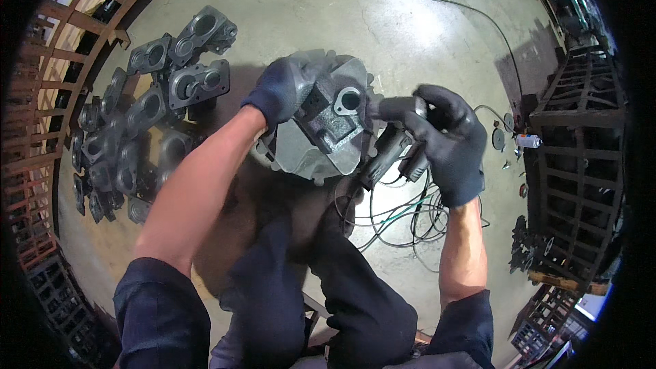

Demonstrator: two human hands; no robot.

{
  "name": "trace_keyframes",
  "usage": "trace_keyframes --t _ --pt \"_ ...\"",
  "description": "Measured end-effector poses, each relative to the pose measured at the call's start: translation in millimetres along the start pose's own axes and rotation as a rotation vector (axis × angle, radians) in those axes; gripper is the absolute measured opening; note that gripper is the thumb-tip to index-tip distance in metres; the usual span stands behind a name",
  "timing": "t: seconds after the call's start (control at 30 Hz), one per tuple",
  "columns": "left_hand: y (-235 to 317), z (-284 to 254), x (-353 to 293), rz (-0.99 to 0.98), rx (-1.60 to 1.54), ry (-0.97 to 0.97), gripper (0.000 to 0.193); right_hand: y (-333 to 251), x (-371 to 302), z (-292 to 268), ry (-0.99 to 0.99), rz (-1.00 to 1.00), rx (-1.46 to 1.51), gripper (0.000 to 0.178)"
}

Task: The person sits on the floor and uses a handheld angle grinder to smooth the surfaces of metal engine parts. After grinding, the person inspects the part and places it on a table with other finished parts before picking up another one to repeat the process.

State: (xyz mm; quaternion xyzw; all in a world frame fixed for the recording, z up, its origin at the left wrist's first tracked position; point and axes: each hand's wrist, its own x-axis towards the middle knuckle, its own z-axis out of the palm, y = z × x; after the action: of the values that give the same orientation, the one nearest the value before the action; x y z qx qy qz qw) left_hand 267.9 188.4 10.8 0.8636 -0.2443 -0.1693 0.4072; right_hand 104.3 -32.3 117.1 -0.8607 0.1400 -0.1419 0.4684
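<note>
- At the centre of the frame I see my left hand (283,89) in a dark glove, closed over the upper left edge of a grey metal casting (321,119), which is held up above my lap and the concrete floor (383,20).
- Just right of centre, my right hand (444,140), also gloved, is wrapped shut around a dark handheld power tool (386,154); the tool's front end sits against or just beside the right side of the casting, near its round bore. I cannot tell whether the tip is touching.
- Below the tool, its cables (403,215) loop in a loose tangle on the floor, close to my knees.
- In the upper left of the frame, a heap of similar dark castings (147,126) lies on the floor, well apart from the one I hold.
- At the right edge, a small spray can (527,141) and some discs lie on the floor beside a metal crate (581,164).
- Risks as I judge them: one hand alone steadies a heavy casting, so a push from the tool could twist it loose; the cable tangle could snag the tool mid-stroke; the glove fingers sit near the working end.
</note>
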Motion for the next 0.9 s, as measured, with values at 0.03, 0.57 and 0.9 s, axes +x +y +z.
trace_keyframes --t 0.03,0.57,0.9 --pt "6.4 -2.8 -1.3 -0.083 -0.047 -0.002 0.038 0.6 6.3 6.2 -0.022 -0.091 -0.072 0.039" --pt "22.6 -8.7 -11.4 -0.053 -0.183 0.025 0.053 -16.7 34.3 45.5 -0.296 -0.452 -0.47 0.034" --pt "33.2 -19.4 -10.9 -0.075 -0.198 -0.081 0.052 -14.7 34.5 49.4 -0.407 -0.364 -0.444 0.032"
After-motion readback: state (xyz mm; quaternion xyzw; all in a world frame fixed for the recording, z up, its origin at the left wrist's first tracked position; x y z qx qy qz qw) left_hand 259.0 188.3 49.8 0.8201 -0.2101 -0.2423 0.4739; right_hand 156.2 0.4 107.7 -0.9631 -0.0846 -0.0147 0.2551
